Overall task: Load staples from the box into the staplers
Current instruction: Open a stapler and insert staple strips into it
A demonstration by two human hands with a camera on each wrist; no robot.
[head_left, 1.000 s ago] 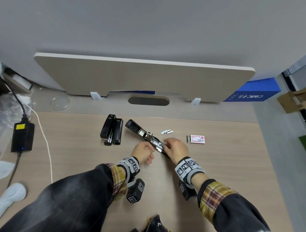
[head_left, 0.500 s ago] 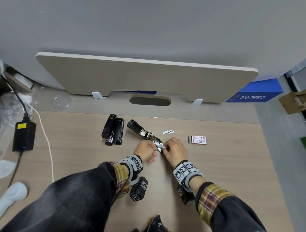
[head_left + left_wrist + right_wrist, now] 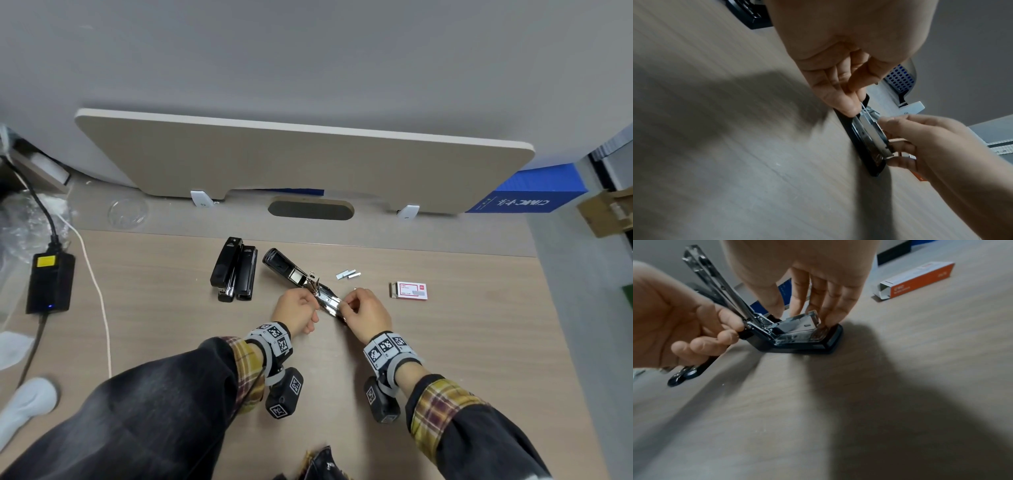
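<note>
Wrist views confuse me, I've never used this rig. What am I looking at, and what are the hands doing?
No machine here: a person works with bare hands, wearing three cameras. The head view looks down on the desk. Each wrist view looks along one hand at its fingers.

The left hand grips the hinge end of the open stapler. The right hand has its fingers at the front of the stapler's metal tray; the right wrist view shows this best. Whether it holds staples, I cannot tell.

Also on the desk: two closed staplers, loose staple strips, and the staple box, open at one end.
</note>
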